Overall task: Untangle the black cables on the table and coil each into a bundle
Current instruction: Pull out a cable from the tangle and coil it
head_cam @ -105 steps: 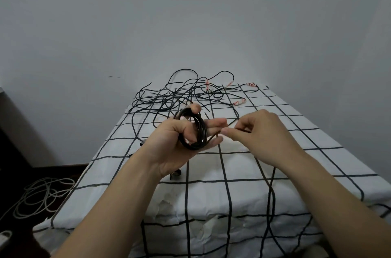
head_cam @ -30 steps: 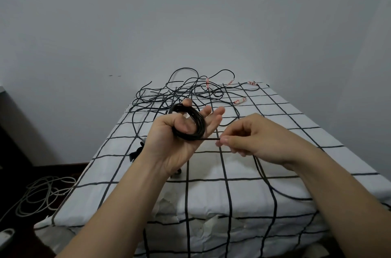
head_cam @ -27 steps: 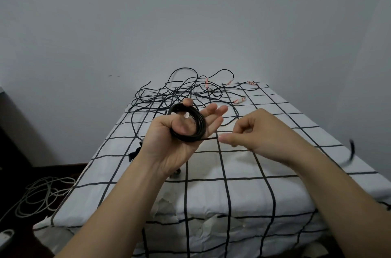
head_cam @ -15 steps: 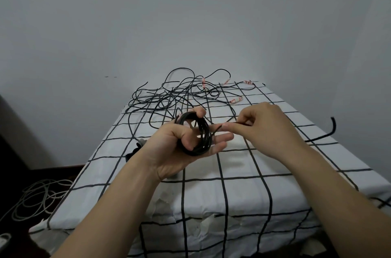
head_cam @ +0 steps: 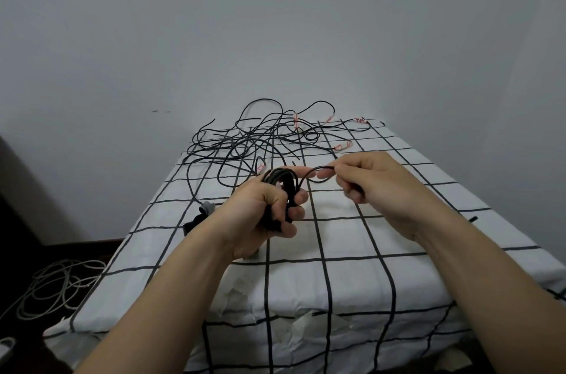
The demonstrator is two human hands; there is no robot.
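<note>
Two bare forearms extended forward, grips close together.
The left grip (head_cam: 263,211) curled its fingers round a cable coil (head_cam: 280,177); the right grip (head_cam: 376,189), just beside it, pinched the loose strand (head_cam: 310,172) between thumb and forefinger.

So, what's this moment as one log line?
left hand grips coil | right hand pinches loose end | tangle untouched on table

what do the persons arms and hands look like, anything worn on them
Nothing is worn on either. The left hand and the right hand have no gloves, and no rings show on the fingers in view. The left forearm and the right forearm are uncovered down to the frame edge: no sleeves, watch, bracelet or markings visible.
</note>
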